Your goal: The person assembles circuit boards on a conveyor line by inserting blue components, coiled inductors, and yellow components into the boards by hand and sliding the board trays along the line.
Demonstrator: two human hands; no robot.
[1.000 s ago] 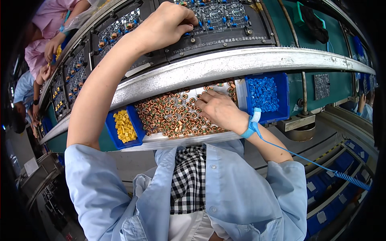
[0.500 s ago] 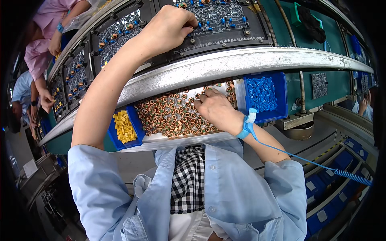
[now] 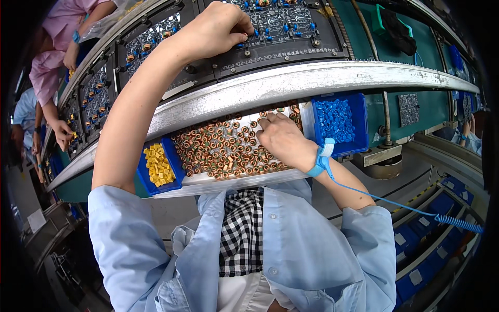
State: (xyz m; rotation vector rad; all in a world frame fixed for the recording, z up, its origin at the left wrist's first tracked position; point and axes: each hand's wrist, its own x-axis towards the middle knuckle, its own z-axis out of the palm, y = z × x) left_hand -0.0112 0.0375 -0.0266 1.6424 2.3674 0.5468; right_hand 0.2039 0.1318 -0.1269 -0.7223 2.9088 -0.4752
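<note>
Scuffed metal rail (image 3: 312, 77) curves between black carrier (image 3: 283, 57) and parts tray (image 3: 234, 185). Right hand (image 3: 286, 140) nearer the copper-wound ring coils (image 3: 205, 148): fingers bent down near tray's far edge, toward right corner; coils around, mostly leftward, round, randomly tilted. Left hand (image 3: 221, 30) over near-left corner of circuit boards (image 3: 278, 23), thumb and forefinger close together. Cannot tell whether either pinches anything. Flanking: blocky yellow parts (image 3: 160, 169), smooth blue pieces (image 3: 335, 120).
</note>
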